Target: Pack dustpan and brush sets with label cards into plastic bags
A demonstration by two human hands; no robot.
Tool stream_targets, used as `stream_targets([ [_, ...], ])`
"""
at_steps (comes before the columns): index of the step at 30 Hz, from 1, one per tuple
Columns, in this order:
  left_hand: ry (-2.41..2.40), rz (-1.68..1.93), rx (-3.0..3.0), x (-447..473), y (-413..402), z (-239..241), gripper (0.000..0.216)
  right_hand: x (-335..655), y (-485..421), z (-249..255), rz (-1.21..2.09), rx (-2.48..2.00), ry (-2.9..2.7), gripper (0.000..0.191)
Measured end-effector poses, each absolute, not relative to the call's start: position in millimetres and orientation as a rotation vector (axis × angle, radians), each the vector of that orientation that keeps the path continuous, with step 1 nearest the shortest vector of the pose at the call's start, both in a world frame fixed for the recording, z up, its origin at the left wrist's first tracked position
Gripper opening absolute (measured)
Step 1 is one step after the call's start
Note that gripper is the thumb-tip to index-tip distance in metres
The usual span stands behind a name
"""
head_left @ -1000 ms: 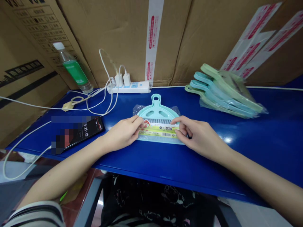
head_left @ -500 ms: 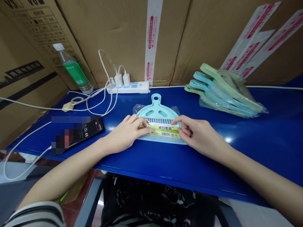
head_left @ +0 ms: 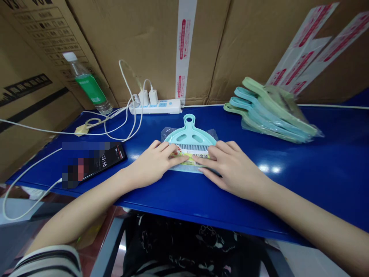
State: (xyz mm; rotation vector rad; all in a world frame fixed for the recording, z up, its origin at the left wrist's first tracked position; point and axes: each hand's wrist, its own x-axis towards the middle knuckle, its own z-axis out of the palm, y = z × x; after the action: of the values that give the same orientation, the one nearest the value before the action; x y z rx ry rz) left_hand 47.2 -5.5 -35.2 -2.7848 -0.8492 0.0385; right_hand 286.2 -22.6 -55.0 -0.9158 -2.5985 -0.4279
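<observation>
Btl (head_left: 91, 89) w/ green label back L; phone (head_left: 111, 158) nr front; pwr strip (head_left: 161, 107) by cardboard (head_left: 144, 38).

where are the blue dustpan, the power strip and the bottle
blue dustpan (head_left: 189, 137), head view, between its two slots
power strip (head_left: 156, 110), head view, white front side
bottle (head_left: 91, 88), head view, green label

We've got: one left hand (head_left: 154, 163), one right hand (head_left: 235, 169); one dustpan set (head_left: 189, 133) at them, four more bagged dustpans (head_left: 273, 111) piled; one bottle (head_left: 91, 88), one phone (head_left: 99, 163), one power strip (head_left: 170, 109), three plugs (head_left: 153, 97), one table (head_left: 288, 157).
</observation>
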Motion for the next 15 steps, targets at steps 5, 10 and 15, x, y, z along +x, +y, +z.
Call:
stream_targets([
  [5, -0.918, 0.027, -2.729, 44, -6, -28, 0.047, 298, -19, -50, -0.455, -0.869, -2.595, 0.035],
  [10, -0.973, 0.003, -2.700, 40, -5, -20, 0.042, 310, -14, -44, -0.365, -0.878, -2.665, 0.038],
  [15, -1.077, -0.089, -2.709, 34, -3, -14, 0.038, 315, -13, -42, -0.338, -0.921, -2.660, 0.047],
])
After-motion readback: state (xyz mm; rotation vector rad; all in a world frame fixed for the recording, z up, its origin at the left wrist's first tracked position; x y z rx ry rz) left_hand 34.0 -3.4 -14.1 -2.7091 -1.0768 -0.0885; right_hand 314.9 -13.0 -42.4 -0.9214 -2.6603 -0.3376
